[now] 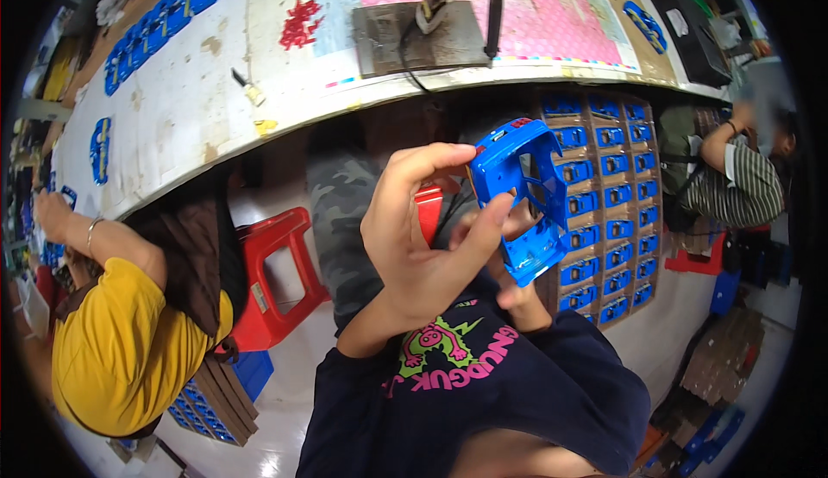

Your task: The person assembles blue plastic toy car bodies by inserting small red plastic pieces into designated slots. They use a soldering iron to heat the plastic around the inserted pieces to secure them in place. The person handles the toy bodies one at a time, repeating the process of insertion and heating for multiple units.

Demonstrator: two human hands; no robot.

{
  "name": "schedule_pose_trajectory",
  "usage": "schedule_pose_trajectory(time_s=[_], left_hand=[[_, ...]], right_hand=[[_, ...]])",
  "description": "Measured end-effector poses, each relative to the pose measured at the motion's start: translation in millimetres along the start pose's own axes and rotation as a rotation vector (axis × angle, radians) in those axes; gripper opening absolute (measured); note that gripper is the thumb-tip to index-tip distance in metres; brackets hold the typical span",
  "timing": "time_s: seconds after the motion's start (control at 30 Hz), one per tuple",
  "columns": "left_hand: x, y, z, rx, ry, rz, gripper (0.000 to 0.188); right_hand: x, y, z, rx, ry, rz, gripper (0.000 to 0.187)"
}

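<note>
A blue plastic toy car body shell (533, 252) is held up in front of my chest, tilted, with its hollow inside and window openings showing. Small red parts sit at its upper end. My left hand (418, 241) grips it from the left, index finger on the upper edge and thumb against the near side. Behind and below the shell, my right hand (520, 304) supports its lower end. Part of that hand shows through the openings, while the rest is hidden by the shell.
Ahead is a white worktable (285, 90) with a metal plate stand (379, 47), a pile of red parts (300, 25) and rows of blue shells (164, 21). A partitioned tray of blue shells (617, 189) lies at right. A yellow-shirted person (129, 340) sits left beside a red stool (267, 323); another person (750, 185) is at right.
</note>
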State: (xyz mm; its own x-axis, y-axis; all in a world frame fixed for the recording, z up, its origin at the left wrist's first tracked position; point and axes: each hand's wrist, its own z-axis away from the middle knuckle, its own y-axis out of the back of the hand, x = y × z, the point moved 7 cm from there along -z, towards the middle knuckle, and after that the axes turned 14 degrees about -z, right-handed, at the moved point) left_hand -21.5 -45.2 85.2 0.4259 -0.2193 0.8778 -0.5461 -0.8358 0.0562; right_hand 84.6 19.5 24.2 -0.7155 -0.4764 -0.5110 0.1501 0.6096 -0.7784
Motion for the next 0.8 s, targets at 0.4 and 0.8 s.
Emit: schedule_pose_trajectory(time_s=[0.4, 0.8], left_hand=[[14, -13, 7, -0.375, -0.322, 0.001, 0.039], [4, -23, 16, -0.436, -0.279, 0.114, 0.062]], right_hand=[[35, 65, 28, 0.134, -0.358, -0.211, 0.079], [19, 78, 23, 0.171, -0.308, -0.059, 0.074]])
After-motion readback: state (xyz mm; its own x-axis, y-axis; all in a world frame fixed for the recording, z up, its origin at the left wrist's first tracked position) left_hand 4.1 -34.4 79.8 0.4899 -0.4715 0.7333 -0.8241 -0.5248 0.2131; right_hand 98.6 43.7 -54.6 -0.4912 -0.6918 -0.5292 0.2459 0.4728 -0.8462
